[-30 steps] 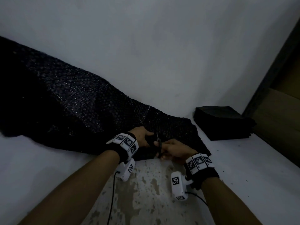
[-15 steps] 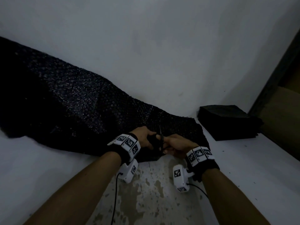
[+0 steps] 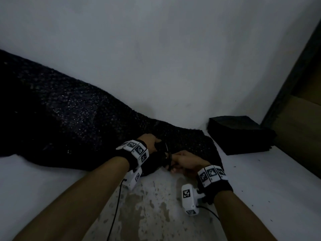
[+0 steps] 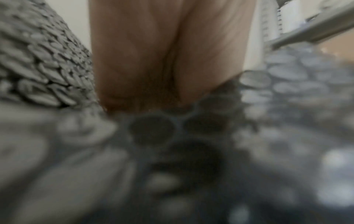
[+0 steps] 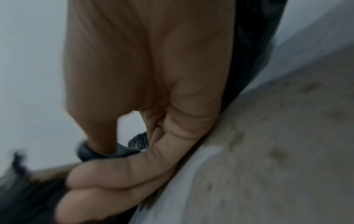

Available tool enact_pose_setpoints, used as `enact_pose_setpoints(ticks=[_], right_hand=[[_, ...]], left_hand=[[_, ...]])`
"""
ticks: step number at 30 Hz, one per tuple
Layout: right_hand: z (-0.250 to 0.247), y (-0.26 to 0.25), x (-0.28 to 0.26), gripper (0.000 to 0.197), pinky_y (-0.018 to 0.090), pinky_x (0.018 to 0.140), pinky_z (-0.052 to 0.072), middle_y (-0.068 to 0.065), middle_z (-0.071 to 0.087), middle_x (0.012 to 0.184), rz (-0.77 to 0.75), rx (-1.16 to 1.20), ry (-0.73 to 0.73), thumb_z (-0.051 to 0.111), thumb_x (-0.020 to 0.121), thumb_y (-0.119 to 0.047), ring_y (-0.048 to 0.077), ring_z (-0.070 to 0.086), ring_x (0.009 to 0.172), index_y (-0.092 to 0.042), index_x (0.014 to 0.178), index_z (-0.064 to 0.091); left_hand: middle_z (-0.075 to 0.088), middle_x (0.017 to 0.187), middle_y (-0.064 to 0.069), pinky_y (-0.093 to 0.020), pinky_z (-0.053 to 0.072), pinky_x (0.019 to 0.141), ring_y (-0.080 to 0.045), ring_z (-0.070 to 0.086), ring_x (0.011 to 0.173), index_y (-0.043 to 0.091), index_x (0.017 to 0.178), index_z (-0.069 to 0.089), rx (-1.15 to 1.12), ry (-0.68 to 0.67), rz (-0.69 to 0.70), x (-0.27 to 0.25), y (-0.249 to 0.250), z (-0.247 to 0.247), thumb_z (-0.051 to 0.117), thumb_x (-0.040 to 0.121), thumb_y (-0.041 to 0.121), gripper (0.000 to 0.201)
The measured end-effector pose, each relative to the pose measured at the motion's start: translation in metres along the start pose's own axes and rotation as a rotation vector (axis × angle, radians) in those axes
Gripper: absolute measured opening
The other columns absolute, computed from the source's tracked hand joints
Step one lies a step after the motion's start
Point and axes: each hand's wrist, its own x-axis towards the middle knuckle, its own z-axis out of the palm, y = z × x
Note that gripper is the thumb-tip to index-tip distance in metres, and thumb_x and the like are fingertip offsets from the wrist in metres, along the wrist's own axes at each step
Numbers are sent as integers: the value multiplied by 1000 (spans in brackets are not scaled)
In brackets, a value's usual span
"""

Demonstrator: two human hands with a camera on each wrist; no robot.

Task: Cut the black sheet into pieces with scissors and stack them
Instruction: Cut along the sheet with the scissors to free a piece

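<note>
Setting: a dim, bare work corner, likely a workshop or storeroom; which one cannot be told.
Walls (image 3: 156, 58): plain, pale, unadorned.
Tabletop (image 3: 152, 211): white, its coating seen worn and stained.
Stock: bubbled black sheet (image 3: 73, 122); stacked pieces (image 3: 239, 134).

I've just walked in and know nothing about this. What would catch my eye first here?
A big bumpy black sheet sprawls across the white surface from the left. At its near edge the right hand works scissors while the left hand grips the sheet. A neat black stack of pieces sits at the far right.
</note>
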Motion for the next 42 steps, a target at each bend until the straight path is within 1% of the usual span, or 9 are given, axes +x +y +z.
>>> enact_pose_setpoints(ticks=[4, 13, 24, 27, 29, 32, 36, 39, 42], right_hand=[[-4, -5, 10, 41, 25, 59, 55, 16, 71, 76, 32, 23, -7, 71, 89, -42, 20, 65, 64, -2, 79, 76], [-6, -17, 30, 36, 25, 51, 51, 13, 66, 66, 27, 30, -10, 72, 91, -35, 19, 60, 52, 1, 86, 71], [-2, -9, 35, 30, 19, 42, 42, 6, 59, 55, -71, 30, -17, 62, 98, -23, 11, 49, 41, -1, 78, 63], [-2, -2, 33, 30, 19, 45, 44, 11, 58, 65, -119, 86, -22, 65, 94, -25, 12, 53, 45, 4, 89, 64], [-2, 2, 27, 28, 19, 48, 46, 10, 60, 69, -151, 112, -44, 65, 95, -25, 11, 56, 49, 3, 95, 64], [-4, 4, 15, 25, 19, 53, 49, 8, 63, 72, -214, 121, -89, 64, 93, -28, 11, 58, 56, -3, 94, 63], [-10, 5, -5, 28, 21, 62, 51, 9, 65, 79, -273, 78, -141, 64, 91, -32, 13, 62, 67, -6, 100, 62], [-14, 8, -19, 21, 19, 62, 50, 9, 65, 81, -304, 92, -162, 63, 92, -29, 9, 64, 67, -9, 99, 63], [-18, 9, -32, 20, 19, 63, 50, 12, 63, 86, -330, 88, -194, 59, 97, -23, 7, 63, 67, -6, 107, 61]], left_hand=[[45, 151, -10, -33, 37, 111, -31, 47, 133, 25, 151, 39, 22, -64, 14, 6, -6, 6, 49, 103, 28, 49], [44, 151, -9, -30, 35, 108, -30, 45, 134, 23, 150, 43, -2, -55, 14, 11, -14, 6, 45, 104, 23, 45], [45, 151, -8, -26, 35, 107, -28, 46, 134, 25, 149, 44, -20, -44, 41, 6, -16, 6, 52, 102, 23, 48], [56, 141, -6, -24, 43, 100, -25, 55, 124, 18, 142, 55, -142, 76, 5, 0, -16, 2, 63, 96, 26, 47], [61, 135, -7, -27, 47, 101, -24, 60, 119, 13, 136, 60, -203, 229, -22, -2, -16, -4, 70, 90, 27, 49], [68, 122, -12, -30, 50, 97, -26, 65, 108, 10, 122, 68, -245, 519, 8, -5, -11, -19, 66, 90, 17, 33], [56, 116, -13, -39, 45, 91, -29, 50, 109, 10, 117, 59, -267, 793, 172, -11, 4, -53, 72, 85, 26, 38], [51, 130, -9, -43, 42, 101, -28, 41, 123, 18, 127, 56, -126, 611, 217, -13, 10, -77, 75, 84, 37, 51], [65, 123, -5, -30, 45, 96, -25, 57, 116, 20, 117, 68, -106, 477, 273, -18, 14, -91, 71, 91, 32, 30]])
